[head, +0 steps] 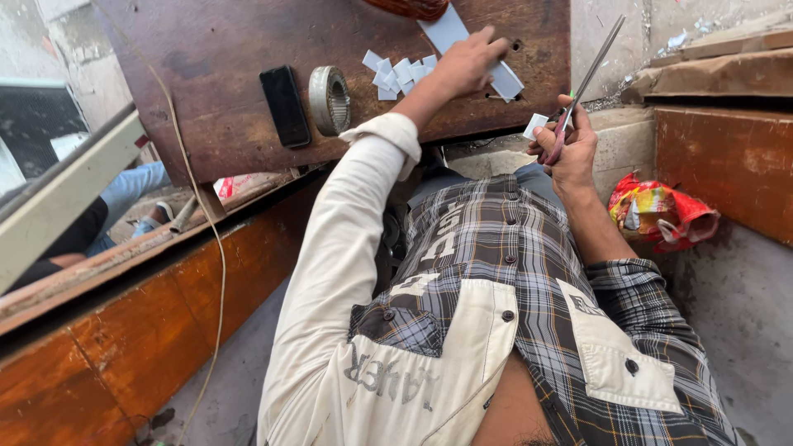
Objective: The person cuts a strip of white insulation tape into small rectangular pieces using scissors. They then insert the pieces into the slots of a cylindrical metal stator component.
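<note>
- Worn brown wood forms the work board (231,124) across the top of the view, with an orange-brown wooden panel (124,347) below it at the left and grey concrete floor beneath.
- At far left, a pale slanted beam (66,190) crosses the corner; under it show another person's blue-jeaned leg and shoe (132,198).
- A thin cord (216,248) runs down from the board over the wooden panel.
- On the board lies a black phone (285,106), face up, and just beside it to the right a grey roll of tape (330,100) standing on its edge.
- Further right, a small heap of pale cut squares (398,73) lies on the board, pieces touching and overlapping.
- The left hand (471,62), reaching out of a cream sleeve, rests palm down with fingers spread and pressing on a long pale strip (446,29) that lies slanted across the board; it is not closed around anything.
- The right hand (566,149) is closed through the red handles of a pair of scissors (591,74), blades pointing up and right, nearly together; its fingers also pinch one small pale cut piece (534,125) just off the board's edge.
- Below, the person's plaid shirt fills the lower middle.
- At right, a crumpled red and yellow wrapper (661,211) sits against a stone ledge (719,66).
</note>
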